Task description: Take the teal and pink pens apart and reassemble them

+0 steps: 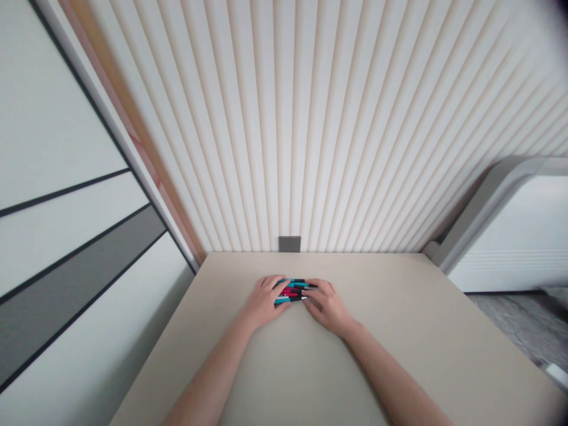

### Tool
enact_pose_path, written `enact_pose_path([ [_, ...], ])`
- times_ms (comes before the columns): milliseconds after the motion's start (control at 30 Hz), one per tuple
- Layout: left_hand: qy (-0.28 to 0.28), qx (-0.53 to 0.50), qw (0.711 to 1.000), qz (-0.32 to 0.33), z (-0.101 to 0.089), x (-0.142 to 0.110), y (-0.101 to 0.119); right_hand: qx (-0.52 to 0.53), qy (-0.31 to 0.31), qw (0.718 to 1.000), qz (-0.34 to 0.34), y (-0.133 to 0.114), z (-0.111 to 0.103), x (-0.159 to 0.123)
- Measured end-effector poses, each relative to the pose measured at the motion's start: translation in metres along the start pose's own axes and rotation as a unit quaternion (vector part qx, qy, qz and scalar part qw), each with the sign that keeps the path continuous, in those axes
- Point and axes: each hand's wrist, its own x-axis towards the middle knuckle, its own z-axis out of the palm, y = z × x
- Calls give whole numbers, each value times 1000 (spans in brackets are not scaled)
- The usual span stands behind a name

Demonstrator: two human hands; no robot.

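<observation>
Hands [265, 300] [328, 306] on pens [293, 293]; room before table's back edge [364, 255].

A dark socket [290, 244] sits in the ribbed wall [306, 136] — above the tabletop [399, 307].

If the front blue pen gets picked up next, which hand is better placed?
Probably the left hand: its thumb lies alongside the blue pen's coloured end, while the right hand is by the narrow silvery tip.

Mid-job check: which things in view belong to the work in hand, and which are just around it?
In the work:
- pens, bunched between the hands
- left hand and right hand, at their ends
- table beneath

Just around:
- dark socket
- ribbed wall
- grey-edged white panel, right
</observation>
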Motion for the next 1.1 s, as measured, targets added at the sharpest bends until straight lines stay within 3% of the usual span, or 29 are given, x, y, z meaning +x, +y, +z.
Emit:
enact_pose_path([
  [133, -8, -5, 1000, 8, -3, 1, 4, -11, -11, 1000, -21, -1, 2, 1],
  [500, -15, -1, 1000, 14, -6, 0, 7, -8, -13, 1000, 27, -8, -3, 2],
  [700, -15, -5, 1000, 19, 0, -2, 1, -6, -10, 1000, 19, -3, 1, -3],
  [933, -41, 4, 999, 23, 3, 21, -10, -16, -12, 996, 92, 4, 6, 6],
  [1100, -24, 7, 999, 23, 5, 26, -11, -4, 4, 993, 120, 13, 10, 11],
])
